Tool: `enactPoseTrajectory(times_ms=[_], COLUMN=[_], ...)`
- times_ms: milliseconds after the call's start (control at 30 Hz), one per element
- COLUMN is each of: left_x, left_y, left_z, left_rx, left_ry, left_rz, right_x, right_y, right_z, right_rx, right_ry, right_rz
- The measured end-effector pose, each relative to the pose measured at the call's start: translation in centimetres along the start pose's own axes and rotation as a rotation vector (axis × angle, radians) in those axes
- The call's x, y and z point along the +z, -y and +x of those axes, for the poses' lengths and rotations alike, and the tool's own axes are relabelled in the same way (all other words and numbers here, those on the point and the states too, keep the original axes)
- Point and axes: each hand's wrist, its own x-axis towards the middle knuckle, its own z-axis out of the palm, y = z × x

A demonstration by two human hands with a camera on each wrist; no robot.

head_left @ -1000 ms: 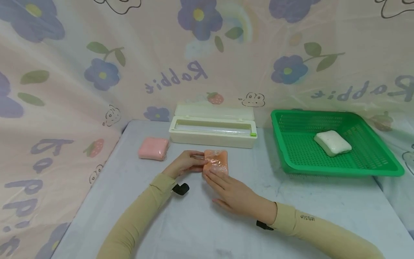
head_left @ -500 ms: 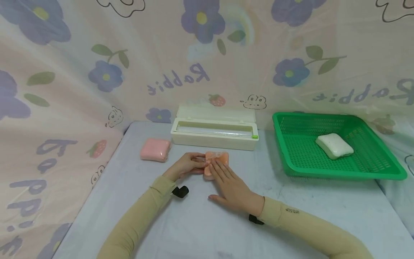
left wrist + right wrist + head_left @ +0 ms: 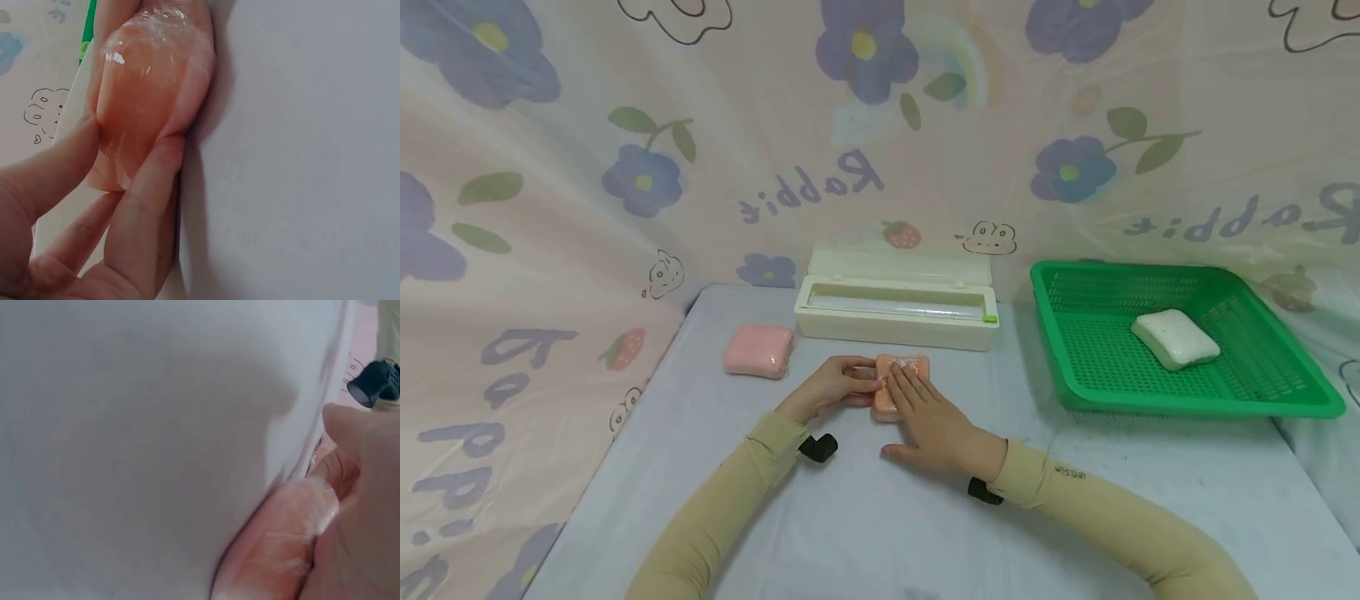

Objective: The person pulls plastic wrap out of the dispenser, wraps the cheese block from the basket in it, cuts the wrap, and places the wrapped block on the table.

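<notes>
An orange bar of soap (image 3: 887, 406) in clear plastic film lies on the white table in front of the long box. My left hand (image 3: 829, 388) holds its left end; in the left wrist view the thumb and fingers pinch the wrapped soap (image 3: 140, 94) from opposite sides. Across the top lie the straight fingers of my right hand (image 3: 938, 427), pressing the film, with the thumb spread away. The right wrist view shows the near side of the soap (image 3: 275, 550) with wrinkled film; the right palm hides the rest.
Behind the hands stands an open cream cling film dispenser (image 3: 895, 329) with a roll inside. At the left lies a pink wrapped soap (image 3: 758, 351). A green basket (image 3: 1195, 404) at the right holds a white soap (image 3: 1175, 338). A patterned curtain (image 3: 715, 233) hangs behind.
My right hand has moved from the soap's near edge up onto its top, fingers now reaching farther across it. The left hand keeps its hold at the left end.
</notes>
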Motion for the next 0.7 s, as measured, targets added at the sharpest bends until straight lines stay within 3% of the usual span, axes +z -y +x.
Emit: enactPoseTrajectory(times_ms=[267,367,467,600,700], left_x=[0.0,0.2,0.6,1.3,1.2], left_y=[-0.2,-0.4,-0.7,-1.1,-1.3], left_z=[0.0,-0.1,-0.2,-0.7,-1.4], left_rx=[0.01,-0.014,-0.046,-0.004,0.103], left_ry=[-0.007,-0.014,-0.036,-0.062,-0.088], left_rz=[0.012,-0.025,-0.102,-0.181,-0.126], right_x=[0.0,0.1,-0.2,-1.3,-2.3], right_y=[-0.4,-0.8,-1.5,-2.7,-3.3], right_z=[0.5,0.7,0.9,1.2,1.5], right_rx=[0.008,0.003,-0.026,-0.024,0.065], right_ry=[0.057,0.02,-0.074,-0.226,-0.273], right_rz=[0.011,0.029,0.069,0.244,0.523])
